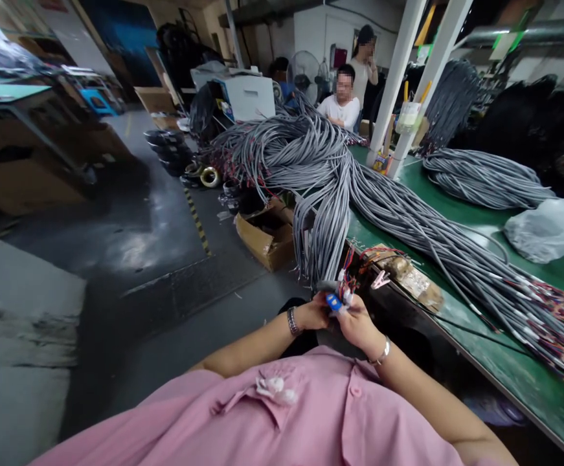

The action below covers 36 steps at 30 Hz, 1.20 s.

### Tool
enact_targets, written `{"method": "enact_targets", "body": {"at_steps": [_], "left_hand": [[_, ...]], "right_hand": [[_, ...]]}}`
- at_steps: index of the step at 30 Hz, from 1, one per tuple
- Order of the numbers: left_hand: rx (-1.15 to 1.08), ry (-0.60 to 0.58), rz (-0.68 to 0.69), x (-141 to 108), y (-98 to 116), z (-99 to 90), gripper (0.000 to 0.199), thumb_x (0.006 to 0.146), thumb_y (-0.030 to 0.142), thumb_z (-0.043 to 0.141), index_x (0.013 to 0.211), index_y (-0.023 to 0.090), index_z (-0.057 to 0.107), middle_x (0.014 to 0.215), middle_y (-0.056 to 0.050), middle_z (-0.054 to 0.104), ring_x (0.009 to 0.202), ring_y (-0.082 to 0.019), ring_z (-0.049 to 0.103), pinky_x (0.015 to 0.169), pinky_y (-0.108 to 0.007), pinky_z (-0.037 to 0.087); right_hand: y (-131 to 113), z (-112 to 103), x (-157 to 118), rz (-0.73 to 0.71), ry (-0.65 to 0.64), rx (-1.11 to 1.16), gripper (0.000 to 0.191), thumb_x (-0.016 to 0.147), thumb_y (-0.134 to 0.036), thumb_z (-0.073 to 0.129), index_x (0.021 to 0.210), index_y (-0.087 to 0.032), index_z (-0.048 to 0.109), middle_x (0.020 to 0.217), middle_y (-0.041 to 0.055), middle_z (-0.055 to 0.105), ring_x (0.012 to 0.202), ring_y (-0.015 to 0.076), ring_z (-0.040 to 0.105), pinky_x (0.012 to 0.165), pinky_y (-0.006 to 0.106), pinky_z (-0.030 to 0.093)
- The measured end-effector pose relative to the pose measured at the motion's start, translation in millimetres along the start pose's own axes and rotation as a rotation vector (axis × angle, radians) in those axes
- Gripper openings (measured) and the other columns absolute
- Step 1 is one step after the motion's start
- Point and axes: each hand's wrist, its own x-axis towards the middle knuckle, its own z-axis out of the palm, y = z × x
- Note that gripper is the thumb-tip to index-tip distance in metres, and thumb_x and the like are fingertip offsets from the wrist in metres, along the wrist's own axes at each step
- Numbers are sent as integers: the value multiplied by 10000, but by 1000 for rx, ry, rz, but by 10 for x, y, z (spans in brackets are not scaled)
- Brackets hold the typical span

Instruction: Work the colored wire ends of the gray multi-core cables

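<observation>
My left hand (313,313) and my right hand (359,325) are close together in front of my body, both with curled fingers. Between them is a small blue piece (333,301) with pale spots; its kind is too small to tell. My left fingers touch its left side. A bundle of thin coloured wires (348,265) with white connectors rises from the fingers of my right hand. Just beyond my hands, a thick hank of grey cables (324,226) hangs over the table edge. My palms and some fingertips are hidden.
More grey cables (422,226) with stripped coloured ends run along the green table (505,353) at right. A pink clip (380,279), a taped packet (420,288) and a plastic bag (548,230) lie there. An open carton (267,243) stands on the floor. Two people are at the back.
</observation>
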Motion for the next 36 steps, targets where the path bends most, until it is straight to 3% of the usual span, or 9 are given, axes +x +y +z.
{"method": "enact_targets", "body": {"at_steps": [4, 8, 12, 14, 18, 21, 27, 31, 36], "left_hand": [[-180, -41, 9, -31, -49, 101, 322, 704, 308, 745, 963, 122, 697, 854, -76, 701, 847, -203, 633, 865, -353, 511], [-395, -135, -50, -59, -181, 125, 403, 775, 480, 655, 890, 97, 708, 784, -84, 683, 711, -170, 625, 738, -313, 529], [-465, 107, -118, -62, -283, 171, 431, 771, 519, 645, 802, 91, 691, 751, -64, 655, 687, -138, 590, 708, -272, 509], [-487, 164, -150, -49, -296, 210, 444, 756, 528, 657, 759, 85, 674, 711, -52, 635, 662, -127, 569, 686, -263, 500], [-457, 72, -154, -29, -261, 257, 454, 771, 528, 640, 842, 82, 686, 785, -70, 654, 735, -150, 590, 733, -281, 500], [-382, 1, -146, -30, -233, 257, 465, 756, 535, 651, 864, 85, 695, 818, -70, 663, 783, -164, 590, 759, -284, 497], [-382, 183, -185, -75, -193, 183, 488, 807, 565, 572, 868, 96, 694, 788, -68, 663, 746, -152, 589, 703, -264, 491], [-299, 128, -189, -102, -158, 136, 404, 788, 475, 643, 899, 90, 697, 779, -59, 656, 712, -136, 567, 678, -244, 481], [-164, 47, -164, -76, -154, 158, 349, 799, 411, 642, 946, 99, 691, 810, -32, 667, 807, -166, 584, 818, -298, 488]], "right_hand": [[99, -105, -134, -36, 22, -191, 348, 938, -417, 446, 1159, -216, 625, 1152, 104, 630, 1091, 239, 565, 985, 418, 435], [291, -115, -262, 86, 56, -99, 362, 956, -408, 404, 1190, -207, 595, 1082, 92, 646, 1021, 221, 593, 918, 382, 477], [416, -103, -359, 170, 144, -60, 338, 952, -403, 417, 1138, -196, 608, 986, 75, 651, 893, 201, 603, 833, 340, 490], [445, -110, -379, 186, 206, -79, 319, 941, -397, 445, 1111, -189, 617, 986, 73, 648, 884, 199, 595, 829, 333, 481], [467, -134, -388, 202, 321, -58, 315, 917, -396, 490, 1118, -182, 605, 978, 64, 648, 870, 190, 589, 807, 313, 475], [457, -161, -389, 242, 322, -47, 273, 896, -414, 522, 929, -168, 635, 810, 34, 633, 730, 163, 568, 694, 278, 472], [408, -224, -419, 239, 232, 28, 263, 882, -426, 547, 907, -188, 657, 775, 29, 646, 736, 173, 592, 698, 280, 481], [527, -190, -448, 250, 166, -53, 296, 854, -461, 577, 928, -185, 658, 696, 16, 598, 662, 162, 548, 645, 280, 464], [686, -68, -444, 238, 161, -72, 334, 824, -496, 601, 727, -177, 596, 711, 15, 558, 643, 138, 494, 624, 268, 446]]}}
